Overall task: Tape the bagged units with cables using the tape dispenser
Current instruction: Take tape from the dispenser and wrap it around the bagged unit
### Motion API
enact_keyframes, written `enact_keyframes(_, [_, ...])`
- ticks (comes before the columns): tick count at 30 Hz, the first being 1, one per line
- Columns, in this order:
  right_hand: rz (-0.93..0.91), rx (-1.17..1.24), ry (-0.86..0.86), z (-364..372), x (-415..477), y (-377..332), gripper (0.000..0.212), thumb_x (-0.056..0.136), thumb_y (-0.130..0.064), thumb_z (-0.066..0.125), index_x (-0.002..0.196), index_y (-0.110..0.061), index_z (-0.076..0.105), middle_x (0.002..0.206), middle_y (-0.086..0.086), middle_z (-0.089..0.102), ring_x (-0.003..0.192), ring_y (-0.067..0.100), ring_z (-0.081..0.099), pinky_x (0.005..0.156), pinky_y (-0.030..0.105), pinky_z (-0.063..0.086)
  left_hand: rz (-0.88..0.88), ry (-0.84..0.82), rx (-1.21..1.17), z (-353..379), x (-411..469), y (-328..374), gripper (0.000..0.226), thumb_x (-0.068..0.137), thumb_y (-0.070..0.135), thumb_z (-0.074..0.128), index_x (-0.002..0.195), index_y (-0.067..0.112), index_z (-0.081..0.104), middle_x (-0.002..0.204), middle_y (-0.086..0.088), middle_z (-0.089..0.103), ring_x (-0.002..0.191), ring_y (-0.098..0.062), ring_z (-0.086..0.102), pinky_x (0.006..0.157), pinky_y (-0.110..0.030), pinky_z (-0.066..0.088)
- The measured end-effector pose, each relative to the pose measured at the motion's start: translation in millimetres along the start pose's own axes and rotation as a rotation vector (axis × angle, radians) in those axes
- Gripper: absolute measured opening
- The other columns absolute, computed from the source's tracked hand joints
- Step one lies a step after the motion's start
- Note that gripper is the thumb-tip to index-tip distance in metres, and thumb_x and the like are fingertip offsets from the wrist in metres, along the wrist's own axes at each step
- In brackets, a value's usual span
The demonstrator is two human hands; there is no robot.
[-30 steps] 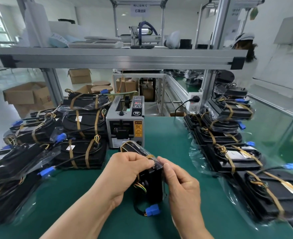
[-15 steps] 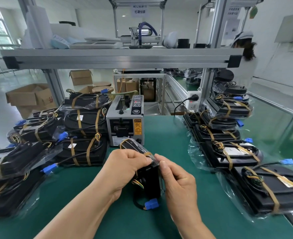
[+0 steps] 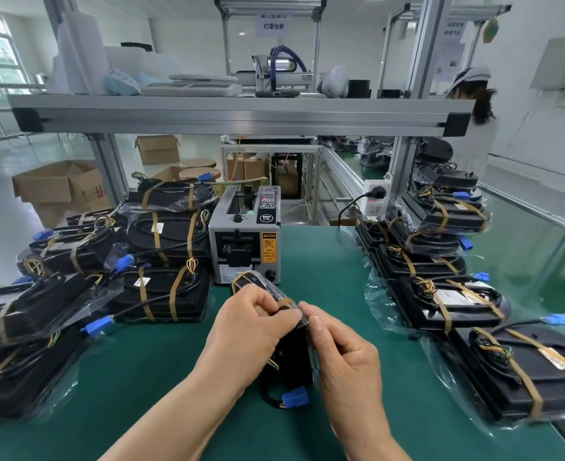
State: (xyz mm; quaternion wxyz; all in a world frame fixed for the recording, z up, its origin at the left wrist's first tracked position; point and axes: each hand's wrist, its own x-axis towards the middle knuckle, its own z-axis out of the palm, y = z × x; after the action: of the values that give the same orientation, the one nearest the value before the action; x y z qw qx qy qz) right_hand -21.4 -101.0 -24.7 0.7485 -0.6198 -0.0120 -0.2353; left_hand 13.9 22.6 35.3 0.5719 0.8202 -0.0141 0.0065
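Right hand [image 3: 344, 364] has crept nearer left hand [image 3: 248, 331], both grips pinching bagged unit [image 3: 294, 354], seemingly pressing tape [image 3: 286, 301]

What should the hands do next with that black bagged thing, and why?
Probably press the brown tape strip flat over the top edge of the bagged unit. The left hand and right hand both pinch the unit just where that strip crosses, so it seems not yet smoothed down.

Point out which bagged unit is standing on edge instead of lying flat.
The bagged unit held between the left hand and right hand, just before the tape dispenser. Every other unit lies flat in the left stacks or right row.
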Motion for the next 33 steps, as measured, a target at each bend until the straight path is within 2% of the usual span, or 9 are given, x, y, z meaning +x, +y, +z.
enact_keyframes(5, [-0.014, -0.041, -0.002, 0.6, 0.2, -0.9, 0.021, 0.089, -0.029, 0.064, 0.100, -0.038, 0.080, 0.108, -0.010, 0.077, 0.110, 0.007, 0.069, 0.094, 0.019, 0.052, 0.045, 0.010, 0.016, -2.3, 9.3, -7.0, 0.021, 0.078, 0.045, 0.075, 0.072, 0.030, 0.063, 0.049, 0.012, 0.052, 0.048, -0.008, 0.047, 0.060, -0.036, 0.045])
enact_keyframes(10, [0.019, -0.023, 0.012, -0.7, -1.5, -0.9, 0.021, 0.090, -0.025, 0.064, 0.098, -0.035, 0.081, 0.107, -0.006, 0.077, 0.111, 0.011, 0.069, 0.097, 0.028, 0.054, 0.053, -0.138, -0.004, -8.6, 7.9, -6.5, 0.047, 0.052, 0.056, 0.079, 0.079, 0.022, 0.061, 0.048, 0.015, 0.049, 0.044, -0.003, 0.044, 0.058, -0.029, 0.041])
enact_keyframes(13, [0.053, -0.092, 0.011, -3.4, 3.0, -8.3, 0.026, 0.094, -0.013, 0.066, 0.093, -0.035, 0.081, 0.099, -0.010, 0.078, 0.103, 0.005, 0.071, 0.091, 0.019, 0.054, 0.088, -0.154, -0.002, -10.5, 8.3, -12.2, 0.028, 0.071, 0.035, 0.085, 0.079, 0.021, 0.063, 0.049, 0.013, 0.049, 0.047, -0.004, 0.044, 0.058, -0.028, 0.041])
enact_keyframes(18, [0.080, -0.485, -0.112, 4.8, 55.9, -45.3, 0.011, 0.085, -0.022, 0.075, 0.091, -0.030, 0.076, 0.090, -0.017, 0.076, 0.089, -0.005, 0.068, 0.080, 0.014, 0.050, 0.134, -0.128, 0.012, -4.6, 4.6, -19.9, 0.015, 0.082, 0.032, 0.078, 0.075, 0.031, 0.065, 0.052, 0.013, 0.049, 0.049, -0.006, 0.043, 0.058, -0.029, 0.040])
enact_keyframes(21, [0.068, -0.858, -0.358, 32.9, 95.1, -64.5, 0.019, 0.082, -0.032, 0.078, 0.098, -0.024, 0.073, 0.092, -0.014, 0.070, 0.090, 0.005, 0.065, 0.079, 0.019, 0.050, 0.122, -0.132, 0.021, -4.3, 5.0, -19.7, 0.017, 0.081, 0.034, 0.078, 0.073, 0.033, 0.064, 0.051, 0.014, 0.049, 0.047, -0.004, 0.043, 0.057, -0.027, 0.040])
enact_keyframes(24, [0.071, -1.179, -0.572, 62.7, 113.5, -64.9, 0.033, 0.080, -0.039, 0.078, 0.094, -0.010, 0.072, 0.092, 0.002, 0.072, 0.089, 0.019, 0.067, 0.077, 0.032, 0.054, 0.105, -0.142, 0.010, -4.9, 5.6, -17.9, 0.017, 0.081, 0.033, 0.078, 0.073, 0.034, 0.064, 0.051, 0.014, 0.049, 0.048, -0.004, 0.044, 0.058, -0.026, 0.040])
enact_keyframes(26, [0.100, -1.215, -0.620, 71.4, 118.4, -55.2, 0.032, 0.081, -0.038, 0.077, 0.090, -0.008, 0.071, 0.092, 0.007, 0.072, 0.089, 0.025, 0.067, 0.075, 0.037, 0.055, 0.102, -0.153, 0.022, -7.7, 6.3, -18.1, 0.017, 0.081, 0.032, 0.078, 0.072, 0.033, 0.064, 0.052, 0.013, 0.049, 0.048, -0.005, 0.043, 0.056, -0.024, 0.038])
enact_keyframes(29, [0.086, -1.155, -0.553, 68.3, 118.9, -37.3, 0.024, 0.088, -0.038, 0.069, 0.079, -0.021, 0.055, 0.083, -0.003, 0.061, 0.085, 0.021, 0.059, 0.073, 0.032, 0.047, 0.101, -0.220, -0.054, -18.5, 11.1, -15.3, 0.017, 0.080, 0.024, 0.080, 0.069, 0.026, 0.067, 0.054, 0.011, 0.055, 0.048, -0.003, 0.045, 0.051, -0.015, 0.038])
enact_keyframes(33, [0.029, -1.122, -0.421, 58.1, 115.8, -26.5, 0.025, 0.095, -0.037, 0.060, 0.078, -0.023, 0.049, 0.087, -0.001, 0.060, 0.090, 0.025, 0.057, 0.077, 0.035, 0.044, -0.112, 0.086, -0.396, -40.9, 63.5, -13.8, 0.022, 0.087, 0.024, 0.074, 0.067, 0.018, 0.068, 0.054, 0.007, 0.056, 0.043, -0.004, 0.042, 0.043, -0.015, 0.035])
